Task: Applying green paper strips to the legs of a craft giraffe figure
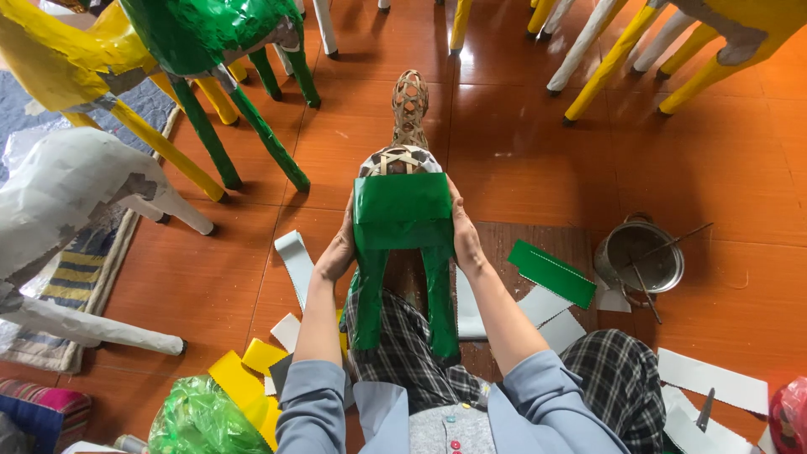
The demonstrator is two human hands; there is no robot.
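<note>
- Your hands press flat against the two flanks of a woven animal frame point(402, 219) that rests on your lap, its back half already wrapped in green paper; your left hand point(338, 250) lies open along the left flank with fingers spread on the paper.
- At far left, a white paper-covered animal figure point(76, 181) stands on the floor beside a striped mat point(71, 282).
- Behind it stand a yellow figure point(59, 63) and a green figure point(210, 34), their legs planted on the orange floor point(504, 160).
- Near your left elbow lie yellow paper scraps point(239, 378) and a crumpled green plastic bag point(202, 420).
- The frame's bare wicker neck and head point(409, 105) point away from you, uncovered, while its two green legs hang down over your checked trousers.
- Your right hand point(464, 235) lies open on the right flank, palm against the green paper.
- Just right of that wrist, a folded green paper sheet point(551, 273) lies on a brown mat among white strips.
- Further right, a metal pot point(640, 256) stands on the floor with thin sticks resting in it.
- Near the right edge, a white paper sheet point(714, 380) lies flat.
</note>
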